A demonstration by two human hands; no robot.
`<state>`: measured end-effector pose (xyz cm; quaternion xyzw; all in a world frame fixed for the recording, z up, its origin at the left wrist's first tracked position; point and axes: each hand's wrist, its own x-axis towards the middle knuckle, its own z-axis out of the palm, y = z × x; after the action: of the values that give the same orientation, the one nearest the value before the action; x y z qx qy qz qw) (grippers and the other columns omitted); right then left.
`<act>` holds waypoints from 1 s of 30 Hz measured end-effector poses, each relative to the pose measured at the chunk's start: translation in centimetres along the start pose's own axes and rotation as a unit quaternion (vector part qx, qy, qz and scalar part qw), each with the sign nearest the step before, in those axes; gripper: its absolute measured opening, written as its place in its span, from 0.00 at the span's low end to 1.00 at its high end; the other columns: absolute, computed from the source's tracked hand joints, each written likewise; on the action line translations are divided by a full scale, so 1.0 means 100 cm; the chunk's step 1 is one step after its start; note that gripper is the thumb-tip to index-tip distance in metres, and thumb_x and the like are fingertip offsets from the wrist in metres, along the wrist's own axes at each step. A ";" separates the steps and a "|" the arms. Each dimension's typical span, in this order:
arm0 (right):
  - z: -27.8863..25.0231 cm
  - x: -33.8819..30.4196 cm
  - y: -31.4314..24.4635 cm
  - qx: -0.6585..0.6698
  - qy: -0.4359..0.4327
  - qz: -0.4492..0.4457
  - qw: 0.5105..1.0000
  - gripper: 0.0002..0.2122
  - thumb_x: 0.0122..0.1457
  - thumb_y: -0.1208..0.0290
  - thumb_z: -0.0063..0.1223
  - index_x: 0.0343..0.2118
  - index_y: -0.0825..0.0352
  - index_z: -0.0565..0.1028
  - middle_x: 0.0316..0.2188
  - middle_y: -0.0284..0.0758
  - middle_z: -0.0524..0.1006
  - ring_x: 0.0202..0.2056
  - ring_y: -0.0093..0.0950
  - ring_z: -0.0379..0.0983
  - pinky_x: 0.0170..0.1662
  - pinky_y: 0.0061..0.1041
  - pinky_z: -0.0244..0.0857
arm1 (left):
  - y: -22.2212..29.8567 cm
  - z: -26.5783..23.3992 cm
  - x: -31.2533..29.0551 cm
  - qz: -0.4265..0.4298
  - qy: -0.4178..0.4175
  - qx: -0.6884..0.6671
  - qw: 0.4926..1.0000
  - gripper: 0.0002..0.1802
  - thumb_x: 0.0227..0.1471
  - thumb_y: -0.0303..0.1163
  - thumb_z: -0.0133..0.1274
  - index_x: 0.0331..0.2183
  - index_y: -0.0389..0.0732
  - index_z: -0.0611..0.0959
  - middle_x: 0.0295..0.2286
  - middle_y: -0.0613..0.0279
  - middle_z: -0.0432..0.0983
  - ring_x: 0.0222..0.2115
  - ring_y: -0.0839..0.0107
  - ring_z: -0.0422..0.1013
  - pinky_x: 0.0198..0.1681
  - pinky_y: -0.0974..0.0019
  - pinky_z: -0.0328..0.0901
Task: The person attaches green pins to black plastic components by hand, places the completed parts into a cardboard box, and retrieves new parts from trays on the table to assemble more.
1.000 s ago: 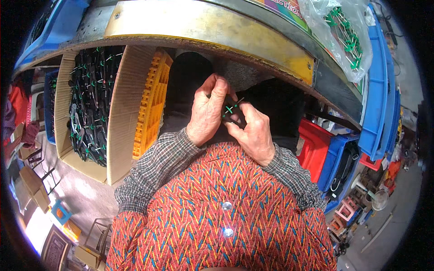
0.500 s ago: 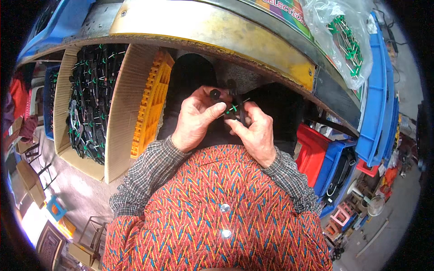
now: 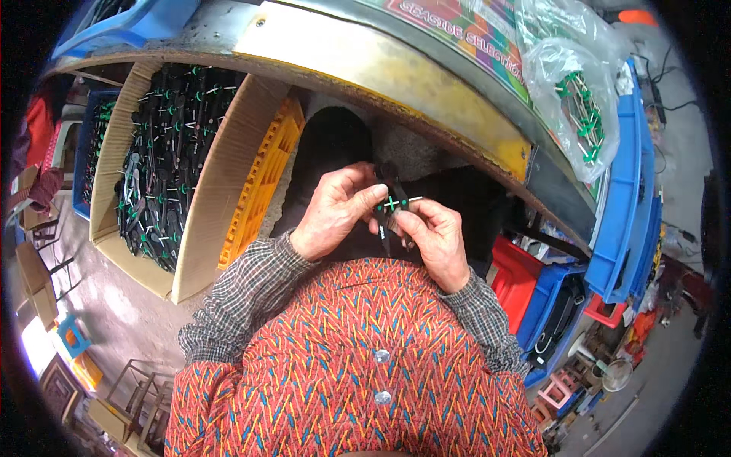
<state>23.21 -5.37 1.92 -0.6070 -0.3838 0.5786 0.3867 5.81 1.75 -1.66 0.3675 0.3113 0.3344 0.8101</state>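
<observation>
Your workbench [image 3: 365,76] curves from 10 to 2 o'clock, its metal front edge worn yellow. On it you have a blue tray [image 3: 126,27] at 10, a colourful printed sheet [image 3: 472,38] at 1 and a clear plastic bag [image 3: 550,91] at 2, overlapping the sheet. Your grey floor [image 3: 145,327] shows at 8 and 4, a pink stool [image 3: 556,390] standing at 4.

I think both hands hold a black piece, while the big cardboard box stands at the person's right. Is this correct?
Wrong side: the head view shows that box at the person's left. The left hand and right hand hold a black piece.
</observation>
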 end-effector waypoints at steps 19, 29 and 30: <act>0.006 -0.001 0.001 0.013 -0.012 -0.008 1.000 0.07 0.58 0.70 0.55 0.31 0.70 0.77 0.20 0.26 0.73 0.21 0.12 0.66 0.24 0.14 0.60 | 0.010 -0.007 0.004 -0.029 -0.053 0.085 0.995 0.09 0.58 0.33 0.48 0.35 0.36 0.76 0.26 0.68 0.73 0.22 0.82 0.68 0.23 0.77 0.65; 0.008 -0.003 0.000 0.062 0.004 0.006 0.998 0.07 0.59 0.70 0.55 0.30 0.70 0.76 0.20 0.26 0.74 0.21 0.11 0.66 0.24 0.13 0.59 | 0.015 0.002 0.004 -0.032 -0.028 0.053 0.998 0.08 0.58 0.33 0.48 0.32 0.37 0.75 0.25 0.70 0.71 0.22 0.83 0.66 0.23 0.77 0.64; 0.009 -0.004 0.001 0.062 0.004 0.005 0.998 0.07 0.59 0.70 0.55 0.30 0.70 0.76 0.20 0.26 0.74 0.21 0.11 0.66 0.24 0.13 0.59 | 0.014 0.003 0.004 -0.027 -0.028 0.056 0.998 0.08 0.58 0.33 0.48 0.32 0.37 0.75 0.24 0.70 0.70 0.22 0.83 0.66 0.22 0.77 0.64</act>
<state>22.35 -5.72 1.93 -0.5862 -0.3427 0.6008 0.4217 5.80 2.65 -0.48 0.4130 0.3167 0.2836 0.8054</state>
